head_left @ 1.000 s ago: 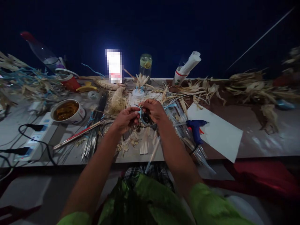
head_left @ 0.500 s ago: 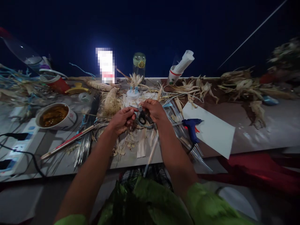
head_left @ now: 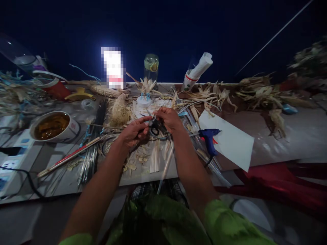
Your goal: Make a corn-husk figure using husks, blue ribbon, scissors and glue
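Note:
My left hand [head_left: 135, 131] and my right hand [head_left: 167, 119] meet over the middle of the table. My right fingers are pinched at a small pale bit whose kind is too small to tell. The left index finger reaches to the same spot, the other left fingers curled; what they hold, if anything, is hidden. Close below the fingertips are scissors with black handles [head_left: 154, 130], seemingly lying on the table. Just beyond stands a white round lid-like base [head_left: 144, 101] with a tuft of dried husk strips [head_left: 147, 85] and blue ties on it.
To the right a blue glue gun [head_left: 209, 137] lies by a white sheet [head_left: 230, 139]. On the left are a bowl of brown liquid [head_left: 70, 131], a bundle of wires [head_left: 89, 166] and a power strip [head_left: 15, 163]. A bottle [head_left: 151, 68] and a paper cup [head_left: 189, 81] stand behind.
My left index finger has straightened toward the right fingertips. The hands stay close together at almost the same place; the view has shifted slightly.

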`<action>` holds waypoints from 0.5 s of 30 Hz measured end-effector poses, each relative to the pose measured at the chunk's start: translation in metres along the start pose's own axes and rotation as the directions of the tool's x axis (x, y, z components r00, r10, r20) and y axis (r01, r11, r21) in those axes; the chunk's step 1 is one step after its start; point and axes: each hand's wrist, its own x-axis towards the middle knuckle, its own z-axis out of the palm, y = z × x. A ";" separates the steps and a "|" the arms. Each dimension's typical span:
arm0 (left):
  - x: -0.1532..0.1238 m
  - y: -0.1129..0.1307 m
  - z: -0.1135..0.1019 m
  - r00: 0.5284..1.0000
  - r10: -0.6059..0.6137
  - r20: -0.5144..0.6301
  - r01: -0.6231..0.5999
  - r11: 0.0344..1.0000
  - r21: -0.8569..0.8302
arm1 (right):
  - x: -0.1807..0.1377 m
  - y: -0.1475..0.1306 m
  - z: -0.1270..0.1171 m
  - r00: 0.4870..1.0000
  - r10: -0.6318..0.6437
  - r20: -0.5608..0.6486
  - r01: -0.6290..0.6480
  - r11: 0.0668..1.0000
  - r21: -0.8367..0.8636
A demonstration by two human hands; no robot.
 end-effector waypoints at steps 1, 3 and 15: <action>0.000 -0.001 0.000 1.000 0.007 0.003 -0.007 1.000 -0.019 | 0.000 0.000 0.000 1.000 -0.002 0.003 0.002 1.000 0.001; 0.001 -0.003 0.000 1.000 0.017 0.006 -0.016 0.999 -0.052 | -0.001 0.000 0.001 1.000 -0.002 0.011 0.002 1.000 -0.002; 0.007 -0.012 -0.004 0.996 0.058 0.070 -0.050 0.991 -0.123 | -0.003 -0.002 0.004 0.999 0.039 0.018 -0.040 0.999 0.012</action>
